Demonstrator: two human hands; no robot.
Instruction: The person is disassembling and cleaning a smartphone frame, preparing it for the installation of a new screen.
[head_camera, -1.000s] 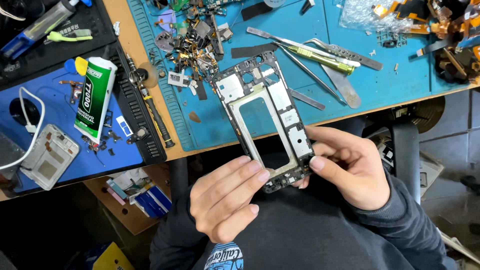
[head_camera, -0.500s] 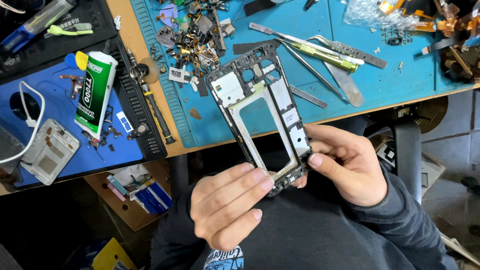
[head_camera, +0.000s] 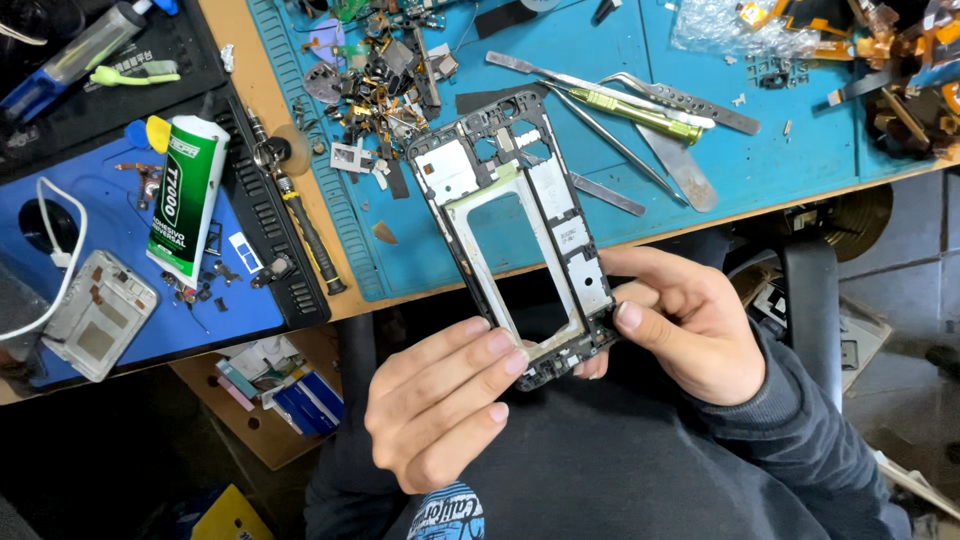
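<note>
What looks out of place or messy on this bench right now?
A heap of small loose parts lies scattered on the blue mat above the phone frame held by both hands. Nothing looks spilled.

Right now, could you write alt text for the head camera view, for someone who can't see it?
A person's left hand and right hand hold the lower end of a bare phone mid-frame above their lap. Behind it lies a blue work mat with tweezers, a heap of small phone parts and a green-and-white glue tube.
</note>
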